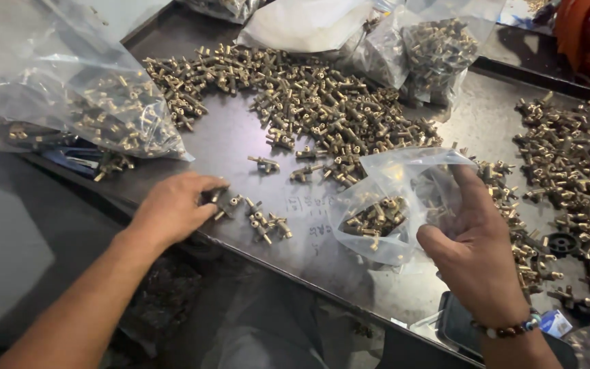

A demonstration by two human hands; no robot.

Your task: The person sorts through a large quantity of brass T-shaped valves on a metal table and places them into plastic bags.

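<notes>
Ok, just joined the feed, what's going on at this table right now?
A person sits at a dark metal table strewn with small brass fittings. The left hand rests on a little cluster of fittings at the near edge, fingers curled over a few. The right hand holds a clear plastic bag open; it already has some fittings in the bottom. Fuller bags lie at the left and along the far edge.
</notes>
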